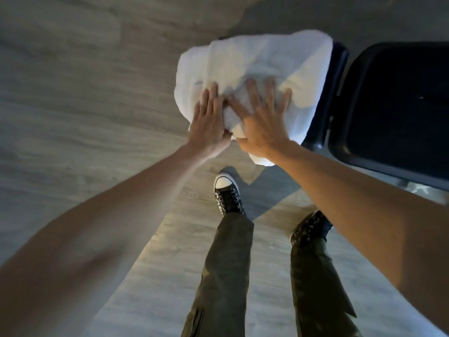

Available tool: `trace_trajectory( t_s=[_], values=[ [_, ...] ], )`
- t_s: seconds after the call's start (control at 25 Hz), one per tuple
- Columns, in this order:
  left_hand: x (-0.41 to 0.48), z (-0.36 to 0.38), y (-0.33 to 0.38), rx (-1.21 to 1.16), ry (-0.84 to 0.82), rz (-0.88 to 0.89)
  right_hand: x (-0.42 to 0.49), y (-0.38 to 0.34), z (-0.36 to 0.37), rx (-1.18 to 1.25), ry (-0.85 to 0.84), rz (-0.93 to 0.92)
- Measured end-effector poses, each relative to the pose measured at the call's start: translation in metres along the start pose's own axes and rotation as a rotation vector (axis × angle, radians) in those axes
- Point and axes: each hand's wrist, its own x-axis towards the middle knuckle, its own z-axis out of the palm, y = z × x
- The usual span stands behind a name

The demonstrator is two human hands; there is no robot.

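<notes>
A bundled white towel [257, 59] fills the upper middle of the head view, in front of me at arm's length. My left hand [209, 122] lies against its near left side with straight fingers. My right hand [264, 120] presses on its near side, fingers spread flat. Both arms are stretched forward. Whether the bundle rests on something beneath is hidden; its right part covers the edge of a dark bin.
A dark bin [340, 76] stands partly under the towel, and a second dark, open bin [340, 147] is at the right edge. Grey wood-look floor [73, 93] spreads to the left. My legs in olive trousers and black sneakers [228, 195] stand below.
</notes>
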Motion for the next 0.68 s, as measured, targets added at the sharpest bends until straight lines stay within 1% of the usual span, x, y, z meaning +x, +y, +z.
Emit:
trace_trajectory(
  t_s=[0.08, 0.12, 0.24, 0.32, 0.4, 0.52, 0.6, 0.68],
  values=[
    [0.011, 0.005, -0.007, -0.112, 0.066, 0.032, 0.022, 0.009, 0.005, 0.005, 0.106, -0.060],
    [0.016, 0.002, -0.008, -0.157, 0.097, 0.033, 0.034, 0.013, 0.002, -0.010, 0.125, -0.087],
    [0.047, -0.013, -0.014, -0.225, 0.164, 0.011, 0.075, 0.023, -0.018, -0.042, 0.132, -0.105],
    [0.071, -0.025, -0.017, -0.247, 0.172, -0.013, 0.100, 0.026, -0.032, -0.006, 0.130, -0.084],
    [0.080, -0.028, -0.019, -0.245, 0.187, -0.033, 0.106, 0.026, -0.039, 0.036, 0.146, -0.065],
    [0.039, -0.002, -0.007, -0.196, 0.210, 0.035, 0.056, 0.020, -0.023, 0.090, 0.125, -0.062],
    [-0.013, 0.026, 0.007, -0.195, 0.136, 0.032, -0.003, 0.023, 0.001, 0.080, 0.119, -0.098],
    [-0.049, 0.048, 0.018, -0.091, 0.073, 0.033, -0.046, 0.035, 0.017, 0.062, 0.129, -0.162]
  ],
)
